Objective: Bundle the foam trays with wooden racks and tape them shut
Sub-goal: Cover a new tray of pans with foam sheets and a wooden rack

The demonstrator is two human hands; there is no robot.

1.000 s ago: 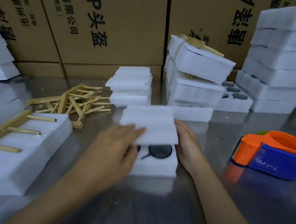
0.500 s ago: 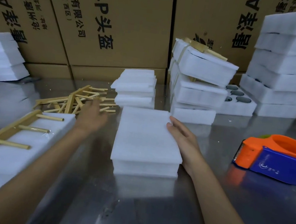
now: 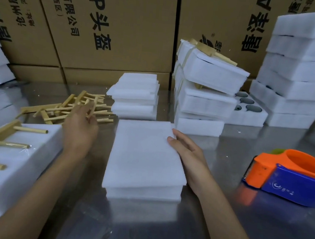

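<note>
Foam tray (image 3: 145, 156) with flat foam lid lies at centre of a brushed stainless-steel table (image 3: 257, 235).

Cardboard cartons (image 3: 113, 28) printed with black characters form the rear wall behind the table. The tray is white, rectangular and closed, its lid slightly offset over the base; its long axis runs away from the person toward the cartons. The right hand (image 3: 187, 157) rests against the tray's right edge, fingers straight, thumb on the lid. The left hand (image 3: 80, 127) reaches over the pile of wooden racks (image 3: 67, 108) to the tray's left, fingers loosely curled; whether it grips a piece cannot be told. An orange-and-blue tape dispenser (image 3: 291, 178) sits to the right. Taped bundles (image 3: 207, 89) stand stacked behind the tray.
</note>
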